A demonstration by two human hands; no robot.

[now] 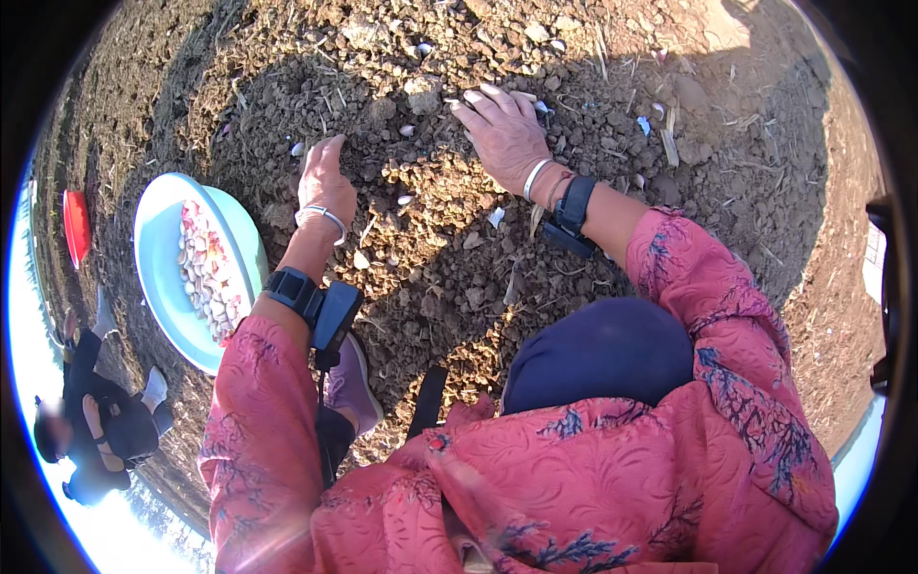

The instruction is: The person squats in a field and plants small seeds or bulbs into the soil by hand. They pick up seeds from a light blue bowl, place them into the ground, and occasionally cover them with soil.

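Note:
My left hand [326, 183] is low over the cloddy soil [445, 287], its fingers pointing away from me. A pale garlic clove [297, 149] shows just left of its fingers; the palm side is hidden, so I cannot tell whether anything is held. Farther right, my right hand [502, 136] rests palm down on the soil with its fingers apart. A whitish piece [541, 107] lies beside it. Between my hands are a garlic clove [407, 130] and, closer to me, another clove [404, 200]. Both wrists carry a bracelet and a strapped black device.
A light-blue plastic basin [161, 287] on my left holds many garlic cloves [204, 273]. Beyond it are a red container [76, 228] and another person [107, 423]. My purple shoe [351, 387] and dark-blue knee [602, 351] are close below. Dry stalks [670, 140] litter the ground.

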